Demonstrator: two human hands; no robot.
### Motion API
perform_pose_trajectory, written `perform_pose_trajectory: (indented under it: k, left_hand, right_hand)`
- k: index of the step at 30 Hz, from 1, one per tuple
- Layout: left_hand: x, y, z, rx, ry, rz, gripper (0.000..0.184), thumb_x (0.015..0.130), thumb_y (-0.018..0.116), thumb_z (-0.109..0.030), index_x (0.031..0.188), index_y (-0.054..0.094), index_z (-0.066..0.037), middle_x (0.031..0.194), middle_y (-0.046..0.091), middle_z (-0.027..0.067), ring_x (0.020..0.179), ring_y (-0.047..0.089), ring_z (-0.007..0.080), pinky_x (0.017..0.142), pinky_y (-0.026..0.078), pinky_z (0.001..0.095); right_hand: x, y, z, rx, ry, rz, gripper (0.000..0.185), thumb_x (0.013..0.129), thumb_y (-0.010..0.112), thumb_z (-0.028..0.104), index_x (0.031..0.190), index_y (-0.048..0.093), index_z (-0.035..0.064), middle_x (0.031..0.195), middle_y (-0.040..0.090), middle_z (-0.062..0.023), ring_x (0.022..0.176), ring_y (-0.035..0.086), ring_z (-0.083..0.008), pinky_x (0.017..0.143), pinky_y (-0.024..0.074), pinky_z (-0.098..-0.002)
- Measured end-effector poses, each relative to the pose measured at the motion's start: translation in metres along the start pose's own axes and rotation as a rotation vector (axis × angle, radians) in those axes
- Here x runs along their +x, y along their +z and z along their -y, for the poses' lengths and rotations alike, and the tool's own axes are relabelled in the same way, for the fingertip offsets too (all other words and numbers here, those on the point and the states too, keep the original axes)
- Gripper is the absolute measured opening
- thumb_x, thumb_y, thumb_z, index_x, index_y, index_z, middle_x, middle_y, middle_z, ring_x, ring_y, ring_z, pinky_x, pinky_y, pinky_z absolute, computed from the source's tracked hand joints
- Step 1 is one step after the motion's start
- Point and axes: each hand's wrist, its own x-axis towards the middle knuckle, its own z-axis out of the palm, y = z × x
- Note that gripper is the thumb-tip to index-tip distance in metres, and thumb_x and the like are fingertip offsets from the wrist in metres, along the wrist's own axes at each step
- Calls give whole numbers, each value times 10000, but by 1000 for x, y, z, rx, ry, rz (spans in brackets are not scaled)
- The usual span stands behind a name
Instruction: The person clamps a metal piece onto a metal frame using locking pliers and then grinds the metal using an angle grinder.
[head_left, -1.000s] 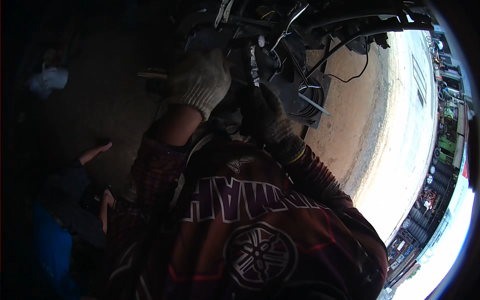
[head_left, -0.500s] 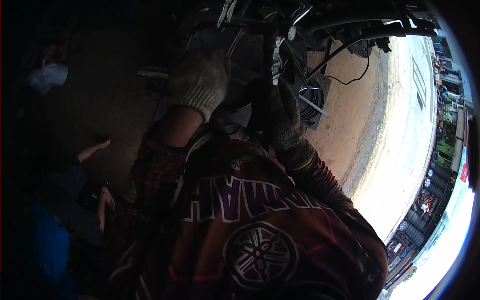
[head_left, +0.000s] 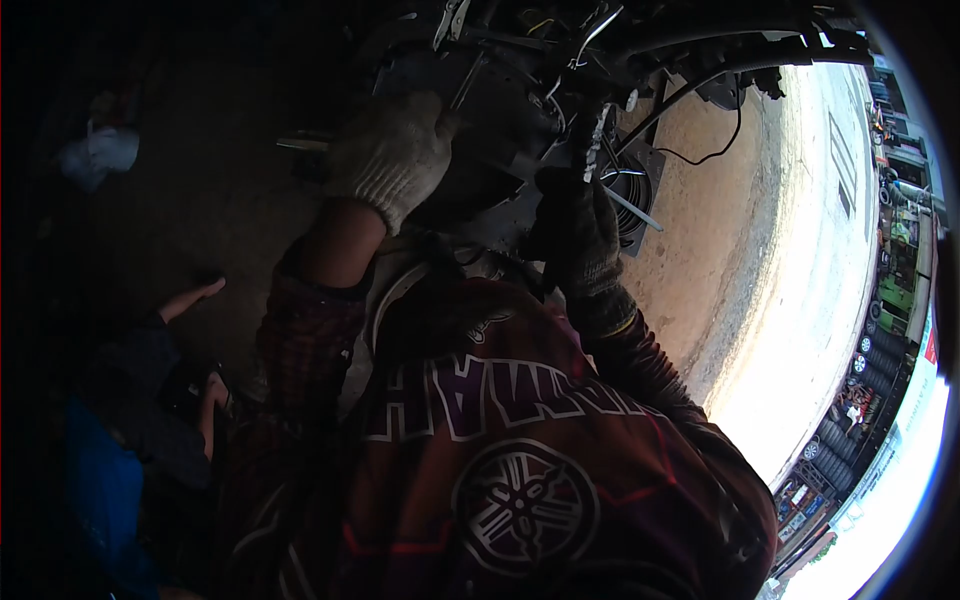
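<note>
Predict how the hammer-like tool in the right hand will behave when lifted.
The hammer-like tool is probably stiff, since its silvery shaft looks straight. It may feel top-heavy, given its blunt far end. Slipping seems unlikely, as the gloved right hand appears closed around it.

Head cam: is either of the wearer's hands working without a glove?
No, the left hand wears a pale knit glove and the right hand a dark glove.

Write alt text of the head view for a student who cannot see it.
A gloved right hand grips a hammer-like tool among dark metal parts; the gloved left hand is near them, its hold unclear.
</note>
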Motion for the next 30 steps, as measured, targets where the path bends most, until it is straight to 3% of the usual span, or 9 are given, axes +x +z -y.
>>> perform_pose_trajectory:
  k: [8, 12, 14, 15, 18, 20, 23, 25, 30]
  left_hand:
    - [-2, -44, 46, -818, -186, -74, 280, 967, 612, -295, 934, 722, -39, 647, 593, 9, 566, 536, 109, 548, 448, 311]
    - [0, -35, 39, -693, -66, -53, 267, 961, 628, -288, 972, 735, -43, 647, 568, -24, 595, 527, 76, 550, 445, 291]
    - [4, -48, 5, -648, -335, 133, 240, 940, 650, -198, 1094, 702, -21, 998, 700, 94, 921, 676, 185, 791, 537, 293]
    - [11, -47, -6, -630, -344, 127, 240, 940, 650, -198, 1094, 702, -21, 998, 700, 94, 921, 676, 185, 791, 537, 293]
    - [17, -38, -24, -395, -345, 149, 221, 928, 655, -188, 1091, 710, -49, 1046, 697, 90, 930, 680, 226, 810, 556, 329]
    - [15, -22, -13, 157, 222, 56, 205, 937, 644, -203, 1087, 719, -86, 1073, 693, 85, 913, 675, 258, 818, 558, 372]
    - [14, -17, -26, 396, 235, -119, 149, 827, 694, -99, 963, 754, -110, 1048, 705, 40, 835, 702, 241, 759, 598, 355]
    - [13, -11, -23, 315, 120, -75, 181, 890, 651, -161, 1044, 734, -117, 1066, 698, 52, 883, 690, 257, 728, 591, 363]
    - [7, -18, -52, 167, -317, -7, 253, 965, 594, -232, 1175, 698, -140, 1093, 695, 61, 949, 682, 261, 569, 573, 373]
  right_hand:
    - [-56, -93, -33, -12, 110, -407, 424, 998, 600, 414, 1175, 604, 29, 694, 561, 2, 511, 544, -117, 472, 448, -269]
    - [-65, -157, -62, -64, 224, -518, 319, 980, 646, 370, 1077, 601, 70, 706, 529, 9, 512, 531, -115, 449, 434, -271]
    - [-60, -185, -68, -130, 334, -555, 298, 979, 650, 355, 1069, 600, 75, 723, 527, 8, 519, 524, -109, 449, 430, -272]
    - [-52, -201, -72, -211, 438, -593, 278, 978, 654, 339, 1061, 600, 80, 741, 525, 7, 526, 516, -103, 450, 427, -273]
    - [-27, -270, -110, -487, 482, -482, 393, 951, 658, 423, 1000, 554, 47, 782, 575, -58, 547, 586, -178, 452, 463, -320]
    - [-4, -320, -139, -650, 531, -375, 400, 955, 648, 416, 1034, 566, 32, 806, 608, -93, 599, 628, -224, 489, 489, -361]
    - [23, -358, -160, -1168, 363, -196, 380, 956, 627, 353, 1111, 586, 9, 966, 679, -202, 877, 674, -409, 721, 525, -492]
    - [41, -363, -140, -1225, 372, -36, 395, 947, 605, 352, 1144, 581, 10, 1065, 662, -271, 1030, 624, -479, 829, 497, -545]
    - [69, -392, -144, -1393, 241, 241, 363, 943, 584, 353, 1175, 587, 74, 1085, 673, -241, 1038, 631, -463, 831, 506, -564]
